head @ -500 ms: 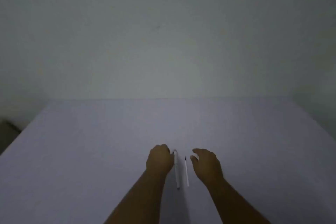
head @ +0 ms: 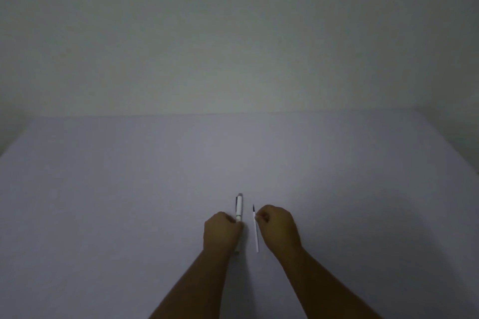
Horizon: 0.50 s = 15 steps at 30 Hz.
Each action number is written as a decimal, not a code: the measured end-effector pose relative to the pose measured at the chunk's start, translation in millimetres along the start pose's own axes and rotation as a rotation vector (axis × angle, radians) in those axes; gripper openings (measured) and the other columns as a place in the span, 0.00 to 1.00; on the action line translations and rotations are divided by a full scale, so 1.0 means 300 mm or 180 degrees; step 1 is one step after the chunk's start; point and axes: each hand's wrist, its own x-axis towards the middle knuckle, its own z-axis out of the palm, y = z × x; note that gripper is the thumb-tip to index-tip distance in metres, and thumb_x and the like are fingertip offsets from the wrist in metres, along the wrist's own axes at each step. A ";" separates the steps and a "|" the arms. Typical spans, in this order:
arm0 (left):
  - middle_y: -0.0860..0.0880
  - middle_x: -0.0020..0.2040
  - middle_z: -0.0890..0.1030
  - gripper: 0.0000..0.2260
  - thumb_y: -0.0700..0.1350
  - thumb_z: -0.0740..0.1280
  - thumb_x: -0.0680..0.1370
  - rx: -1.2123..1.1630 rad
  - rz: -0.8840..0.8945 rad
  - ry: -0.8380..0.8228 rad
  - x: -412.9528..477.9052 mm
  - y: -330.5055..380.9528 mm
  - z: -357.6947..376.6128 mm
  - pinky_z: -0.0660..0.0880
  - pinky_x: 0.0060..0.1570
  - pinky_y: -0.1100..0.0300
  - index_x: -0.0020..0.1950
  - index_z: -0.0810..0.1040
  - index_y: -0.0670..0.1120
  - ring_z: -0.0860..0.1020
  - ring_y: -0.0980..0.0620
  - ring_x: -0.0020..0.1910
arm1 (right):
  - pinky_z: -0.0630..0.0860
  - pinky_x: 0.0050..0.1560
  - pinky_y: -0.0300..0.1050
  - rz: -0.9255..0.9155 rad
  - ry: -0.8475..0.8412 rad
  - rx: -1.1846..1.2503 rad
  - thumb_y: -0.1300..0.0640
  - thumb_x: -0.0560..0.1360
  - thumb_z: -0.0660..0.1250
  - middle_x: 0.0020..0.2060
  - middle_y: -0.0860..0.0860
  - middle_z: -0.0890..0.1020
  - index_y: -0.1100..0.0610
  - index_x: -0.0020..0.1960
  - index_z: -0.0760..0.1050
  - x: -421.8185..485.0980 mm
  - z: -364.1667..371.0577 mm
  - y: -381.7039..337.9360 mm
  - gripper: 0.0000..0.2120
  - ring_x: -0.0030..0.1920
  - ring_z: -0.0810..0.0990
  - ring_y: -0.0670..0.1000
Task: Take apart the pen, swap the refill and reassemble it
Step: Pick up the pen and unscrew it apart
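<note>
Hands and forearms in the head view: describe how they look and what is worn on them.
Both the left hand and the right hand are bare, with no gloves. No ring, watch or bracelet can be made out in the dim light. Both forearms are uncovered as far as the bottom edge of the picture; no sleeve shows.

The pen (head: 239, 206) looks like smooth white plastic with a slight sheen, plus a dark clip on its side. The refill (head: 256, 233) at its 3 o'clock is a thin pale plastic tube with a dark tip. Table (head: 129, 202) surface is totally matt, pale grey-lilac, no texture visible. Wall (head: 233, 46) at 12 o'clock is matt, plain, painted-looking.
</note>
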 end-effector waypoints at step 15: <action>0.58 0.28 0.75 0.11 0.45 0.72 0.68 -0.0308 0.0555 -0.0286 -0.027 -0.003 -0.034 0.68 0.27 0.79 0.29 0.73 0.54 0.73 0.63 0.29 | 0.76 0.53 0.57 0.1052 0.0237 0.1666 0.50 0.75 0.65 0.36 0.57 0.81 0.56 0.33 0.77 0.103 -0.078 -0.080 0.15 0.40 0.77 0.56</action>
